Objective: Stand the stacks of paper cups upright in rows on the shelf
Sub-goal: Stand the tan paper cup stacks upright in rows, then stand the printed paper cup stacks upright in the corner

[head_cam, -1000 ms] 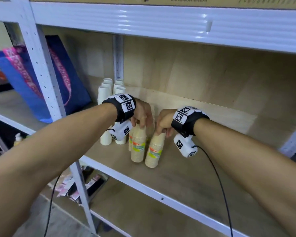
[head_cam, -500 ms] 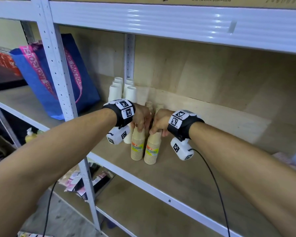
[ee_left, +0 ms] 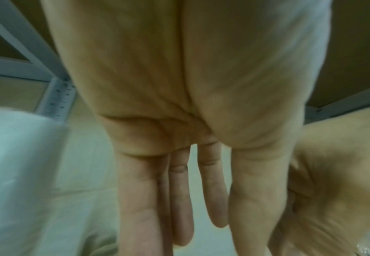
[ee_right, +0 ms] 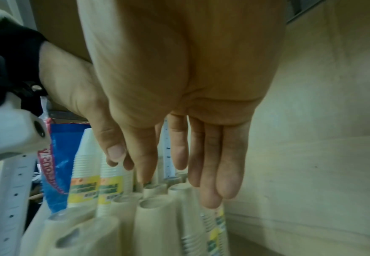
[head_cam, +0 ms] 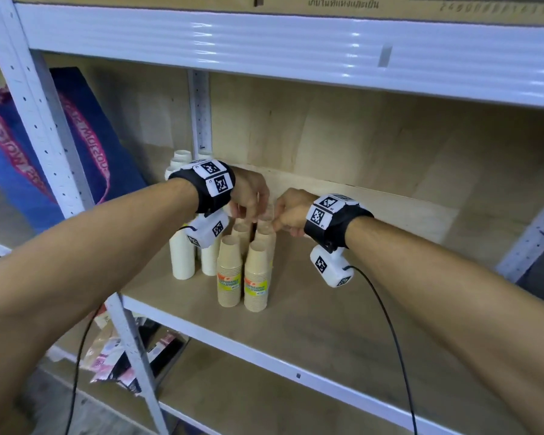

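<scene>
Several brown paper cup stacks (head_cam: 230,277) with yellow-green labels stand upright in two short rows on the wooden shelf (head_cam: 327,324). Left of them stand white cup stacks (head_cam: 182,259), partly hidden by my left wrist. My left hand (head_cam: 250,199) and right hand (head_cam: 291,211) hover side by side just above the rear brown stacks. In the left wrist view the left fingers (ee_left: 179,199) hang straight and hold nothing. The right fingers (ee_right: 212,164) also hang straight, just over the brown stack tops (ee_right: 157,225), apart from them.
A white metal upright (head_cam: 44,120) stands left of the cups, with a blue bag (head_cam: 85,136) behind it. The upper shelf beam (head_cam: 296,48) runs low overhead. Bare shelf board extends to the right of the stacks. Packets lie on the lower level (head_cam: 123,356).
Both hands gripped the tops of two tilted brown stacks and stood them upright. Now the hands have let go and lifted slightly above the stacks.
</scene>
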`<state>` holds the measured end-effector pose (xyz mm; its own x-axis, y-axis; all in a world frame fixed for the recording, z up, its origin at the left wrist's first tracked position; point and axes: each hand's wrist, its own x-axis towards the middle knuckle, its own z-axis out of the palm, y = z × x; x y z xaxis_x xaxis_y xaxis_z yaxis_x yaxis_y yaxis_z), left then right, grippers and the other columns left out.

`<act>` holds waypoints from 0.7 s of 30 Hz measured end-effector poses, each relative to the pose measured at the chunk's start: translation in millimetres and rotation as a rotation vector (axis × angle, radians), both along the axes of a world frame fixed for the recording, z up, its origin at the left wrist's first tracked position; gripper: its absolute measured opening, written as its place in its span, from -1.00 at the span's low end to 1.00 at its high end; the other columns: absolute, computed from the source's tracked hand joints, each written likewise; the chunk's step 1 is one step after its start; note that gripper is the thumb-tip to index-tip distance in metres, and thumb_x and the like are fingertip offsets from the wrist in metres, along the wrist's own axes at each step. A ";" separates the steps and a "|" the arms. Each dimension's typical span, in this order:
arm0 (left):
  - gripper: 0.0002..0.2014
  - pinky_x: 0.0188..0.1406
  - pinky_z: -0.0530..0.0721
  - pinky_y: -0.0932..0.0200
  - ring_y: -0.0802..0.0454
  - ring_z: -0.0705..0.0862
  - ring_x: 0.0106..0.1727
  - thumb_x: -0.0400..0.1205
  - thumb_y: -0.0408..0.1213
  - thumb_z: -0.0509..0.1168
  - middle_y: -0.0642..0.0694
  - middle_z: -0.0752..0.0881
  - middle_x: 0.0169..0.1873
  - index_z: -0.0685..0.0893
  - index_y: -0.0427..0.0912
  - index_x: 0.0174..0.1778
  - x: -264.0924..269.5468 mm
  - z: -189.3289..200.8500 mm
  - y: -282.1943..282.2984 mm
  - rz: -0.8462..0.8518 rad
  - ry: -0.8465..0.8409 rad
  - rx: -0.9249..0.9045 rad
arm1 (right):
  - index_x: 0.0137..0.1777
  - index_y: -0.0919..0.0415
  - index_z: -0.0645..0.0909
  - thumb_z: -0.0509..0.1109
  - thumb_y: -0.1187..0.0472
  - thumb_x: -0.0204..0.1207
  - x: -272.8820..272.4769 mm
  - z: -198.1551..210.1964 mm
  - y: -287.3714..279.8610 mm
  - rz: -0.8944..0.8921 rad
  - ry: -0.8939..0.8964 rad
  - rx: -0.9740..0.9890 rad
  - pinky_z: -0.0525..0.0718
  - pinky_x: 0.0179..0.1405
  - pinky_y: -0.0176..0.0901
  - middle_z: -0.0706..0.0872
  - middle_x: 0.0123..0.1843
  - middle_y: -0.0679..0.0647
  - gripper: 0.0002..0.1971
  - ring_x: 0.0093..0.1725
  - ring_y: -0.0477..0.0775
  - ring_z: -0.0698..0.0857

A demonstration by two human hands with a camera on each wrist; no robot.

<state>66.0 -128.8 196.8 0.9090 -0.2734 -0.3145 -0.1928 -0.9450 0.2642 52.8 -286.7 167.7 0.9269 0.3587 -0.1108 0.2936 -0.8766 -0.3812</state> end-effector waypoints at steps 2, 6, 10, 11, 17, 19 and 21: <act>-0.76 -0.14 0.83 -0.03 -0.09 0.75 -0.27 0.40 -0.38 0.55 -0.36 0.79 -0.02 0.75 -0.06 -0.07 10.2 7.7 -15.9 -0.035 -0.024 -0.003 | -0.05 0.22 0.69 0.59 0.07 0.34 2.3 5.6 -18.5 -0.051 -0.046 -0.031 0.76 -0.17 -0.05 0.74 -0.27 0.12 -0.71 -0.23 0.15 0.78; -0.76 -0.33 0.72 0.15 -0.05 0.70 -0.33 0.45 -0.36 0.51 -0.21 0.78 -0.16 0.73 -0.02 -0.02 26.5 14.0 -59.4 -0.116 -0.074 -0.032 | -0.01 0.19 0.72 0.61 0.07 0.36 5.4 11.3 -67.4 -0.178 -0.059 -0.049 0.66 -0.30 -0.18 0.76 -0.16 0.08 -0.72 -0.14 0.13 0.80; -0.69 -0.01 0.81 0.01 -0.08 0.78 -0.19 0.43 -0.22 0.59 -0.17 0.81 -0.11 0.71 0.00 0.05 40.1 9.4 -110.2 -0.205 -0.095 -0.097 | 0.12 0.26 0.71 0.56 0.06 0.44 0.4 14.0 -122.6 -0.311 -0.065 -0.118 0.72 -0.06 -0.08 0.76 0.04 0.12 -0.65 0.02 0.15 0.78; -0.69 0.02 0.81 -0.02 -0.09 0.78 -0.17 0.43 -0.21 0.59 -0.17 0.81 -0.10 0.71 0.01 0.05 43.0 6.6 -120.5 -0.220 -0.096 -0.116 | 0.14 0.27 0.70 0.56 0.06 0.45 -0.7 13.2 -135.0 -0.348 -0.066 -0.137 0.73 0.02 -0.04 0.76 0.06 0.13 -0.64 0.04 0.16 0.77; -0.68 0.00 0.80 0.03 -0.06 0.76 -0.01 0.45 -0.19 0.58 -0.06 0.76 -0.04 0.71 0.03 0.09 52.6 -12.1 -201.0 -0.354 -0.114 -0.185 | 0.08 0.29 0.72 0.58 0.05 0.41 -20.3 3.1 -222.7 -0.592 -0.086 -0.224 0.73 0.03 -0.07 0.76 0.08 0.11 -0.64 0.04 0.16 0.75; -0.67 -0.02 0.76 0.09 -0.03 0.72 0.00 0.47 -0.21 0.56 -0.03 0.72 0.00 0.70 0.02 0.12 54.0 -19.4 -227.6 -0.401 -0.126 -0.200 | 0.04 0.31 0.74 0.58 0.08 0.40 -29.9 -2.6 -249.9 -0.663 -0.082 -0.251 0.74 -0.02 -0.11 0.79 0.06 0.13 -0.67 0.01 0.15 0.76; -0.66 0.08 0.71 0.08 -0.02 0.70 0.06 0.48 -0.20 0.55 0.00 0.70 0.03 0.69 0.05 0.14 56.2 -28.9 -253.9 -0.444 -0.146 -0.205 | 0.00 0.30 0.77 0.56 0.11 0.39 -41.1 -11.4 -277.7 -0.717 -0.062 -0.272 0.72 -0.11 -0.15 0.79 0.02 0.13 -0.71 -0.05 0.10 0.74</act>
